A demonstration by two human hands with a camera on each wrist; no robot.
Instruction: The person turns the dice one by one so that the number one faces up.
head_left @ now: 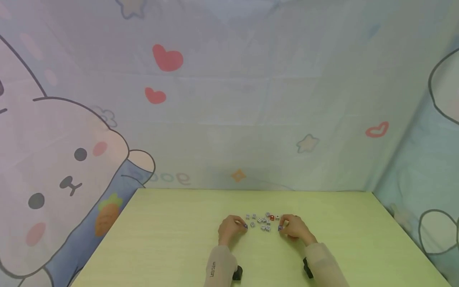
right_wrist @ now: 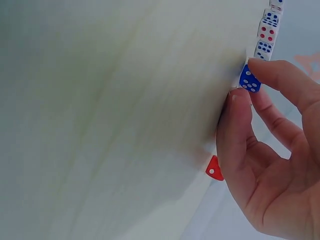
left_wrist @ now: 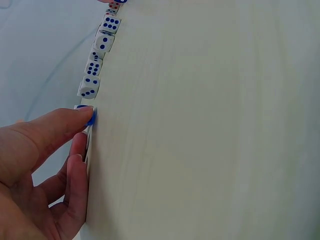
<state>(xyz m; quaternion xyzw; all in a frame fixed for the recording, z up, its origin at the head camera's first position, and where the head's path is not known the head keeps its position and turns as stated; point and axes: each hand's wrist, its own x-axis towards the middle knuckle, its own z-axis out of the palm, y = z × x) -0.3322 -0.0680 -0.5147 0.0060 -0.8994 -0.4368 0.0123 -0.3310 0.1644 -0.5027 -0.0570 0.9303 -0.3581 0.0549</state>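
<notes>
On the left of a loose cluster of white dice (head_left: 264, 220), my left hand (head_left: 228, 230) pinches a blue die at its fingertips. The left wrist view shows that blue die (left_wrist: 91, 119) largely covered by the fingers. My right hand (head_left: 295, 228), on the other side of the cluster, holds a second blue die (right_wrist: 250, 80) between thumb and finger, its white pips visible. A red die (head_left: 271, 217) lies among the white ones. Beside the right hand, another red die (right_wrist: 215, 168) is partly hidden in the right wrist view.
The dice rest on a pale yellow-green table (head_left: 172, 227). Behind its far edge hangs a printed cloth (head_left: 229, 103) with hearts, stars and a cartoon animal. Both forearms come in from the near edge, each with a dark wrist device.
</notes>
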